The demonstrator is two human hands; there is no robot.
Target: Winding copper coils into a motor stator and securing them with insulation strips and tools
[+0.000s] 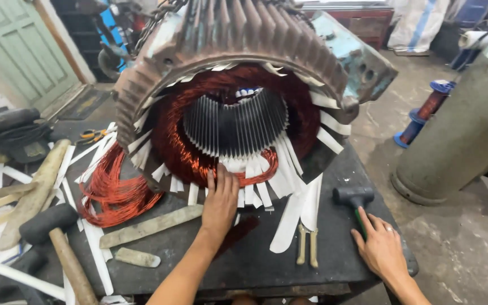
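- The left hand (220, 199) lies flat, fingers loose, pressing the copper wire (199, 152); its fingertips hide there.
- The right hand (380, 247) rests open on the mallet (354, 197), covering its green handle.

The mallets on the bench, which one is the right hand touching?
The right hand rests on the green-handled black mallet by the bench's right edge; the wooden-handled mallet lies untouched far left.

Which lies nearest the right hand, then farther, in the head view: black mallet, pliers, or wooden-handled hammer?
From the right hand:
1. Black mallet, under its fingertips.
2. Pliers, to its left on the table.
3. Wooden-handled hammer, far left.
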